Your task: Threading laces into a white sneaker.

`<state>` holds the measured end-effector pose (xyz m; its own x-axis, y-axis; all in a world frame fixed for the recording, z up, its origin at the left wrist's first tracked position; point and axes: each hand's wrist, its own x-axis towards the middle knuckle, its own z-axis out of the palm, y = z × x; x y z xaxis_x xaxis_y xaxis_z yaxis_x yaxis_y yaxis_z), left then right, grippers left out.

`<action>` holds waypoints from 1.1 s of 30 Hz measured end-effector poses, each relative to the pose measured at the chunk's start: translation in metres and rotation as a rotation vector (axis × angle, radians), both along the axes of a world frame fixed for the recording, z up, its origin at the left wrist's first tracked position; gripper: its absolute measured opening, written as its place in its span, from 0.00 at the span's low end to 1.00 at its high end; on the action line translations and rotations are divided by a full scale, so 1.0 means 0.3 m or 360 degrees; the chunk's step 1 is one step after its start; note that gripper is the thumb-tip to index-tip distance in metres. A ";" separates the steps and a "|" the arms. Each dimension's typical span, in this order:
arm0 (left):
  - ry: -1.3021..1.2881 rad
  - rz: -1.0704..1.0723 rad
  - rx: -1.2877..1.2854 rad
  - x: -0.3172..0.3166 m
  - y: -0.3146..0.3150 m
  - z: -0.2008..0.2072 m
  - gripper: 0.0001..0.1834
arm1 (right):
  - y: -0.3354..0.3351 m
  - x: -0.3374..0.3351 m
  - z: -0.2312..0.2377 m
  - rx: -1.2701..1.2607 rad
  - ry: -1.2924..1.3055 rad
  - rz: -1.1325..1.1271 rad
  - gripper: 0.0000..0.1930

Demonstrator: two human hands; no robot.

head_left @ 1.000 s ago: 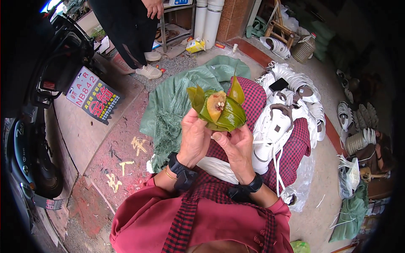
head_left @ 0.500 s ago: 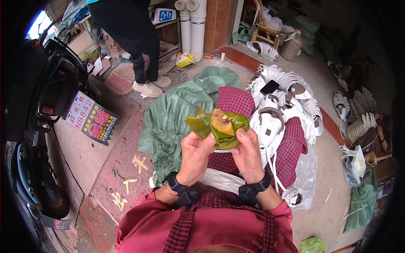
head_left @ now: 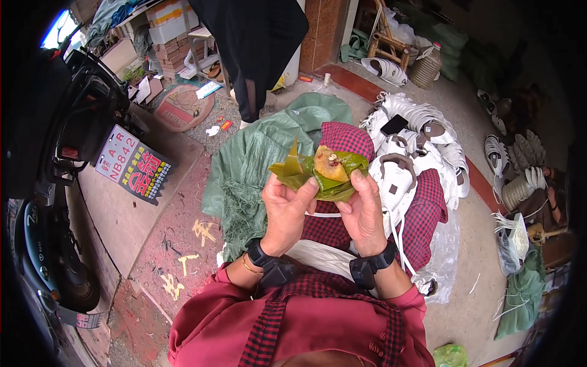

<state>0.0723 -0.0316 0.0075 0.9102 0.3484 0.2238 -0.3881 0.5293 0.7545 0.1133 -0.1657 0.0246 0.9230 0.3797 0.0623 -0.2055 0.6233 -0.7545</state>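
At the near edge we see the maroon sleeves (head_left: pixel 211 306) and checked apron straps (head_left: pixel 262 327), with a black band (head_left: pixel 276 272) on each wrist. Beyond them, the left hand (head_left: pixel 285 214) and right hand (head_left: pixel 364 226) hold an opened leaf wrap (head_left: pixel 293 174) between them, over the lap. Left grip: thumb on the near face of the leaf, fingers behind, pinching. Right grip: thumb pressed on the leaf's other side, likewise pinching.

Compared with half a second ago, we find the wrap slightly farther right, its food more plainly in view, and a leaf tip standing up at its left. It contains a yellow wedge of food (head_left: pixel 329 166), with pale and brownish bits exposed at its top.

Past the hands: checked cloth (head_left: pixel 347 136); to its right, white laced shoes (head_left: pixel 394 183) in a heap, with a black phone (head_left: pixel 394 124) lying on them. To the left, a green woven sack (head_left: pixel 260 162) spreads over the ground; contents not visible to us. Well to the right, a clear plastic bag (head_left: pixel 513 241) holds something white.

Farther off, the standing person (head_left: pixel 244 49) has shifted right since the earlier frame and now hides most of the white pipes. Farther right, a ribbed jug (head_left: pixel 425 68) stands beside a bamboo chair (head_left: pixel 392 50); we cannot tell what it contains.
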 end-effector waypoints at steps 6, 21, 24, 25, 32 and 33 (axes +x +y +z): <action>0.0048 -0.0346 -0.0244 -0.018 0.023 -0.017 0.19 | -0.007 0.016 -0.007 -0.0027 -0.0005 -0.0060 0.15; -0.0121 -0.0772 -0.0938 -0.061 0.059 -0.030 0.21 | 0.000 0.006 -0.008 0.0017 -0.0041 -0.0052 0.14; -0.0004 -0.0405 -0.0498 -0.061 0.056 -0.021 0.18 | 0.001 0.011 -0.008 -0.0063 -0.0072 -0.0116 0.14; -0.0002 -0.0404 -0.0486 -0.055 0.054 -0.021 0.18 | -0.001 0.014 -0.008 -0.0124 -0.0088 -0.0145 0.15; -0.0338 0.0877 0.0890 0.008 0.041 -0.053 0.18 | 0.008 0.019 -0.046 -0.0233 -0.0207 -0.0155 0.11; -0.0326 0.0922 0.1059 0.002 0.035 -0.041 0.18 | 0.012 0.018 -0.051 -0.0231 -0.0203 -0.0159 0.11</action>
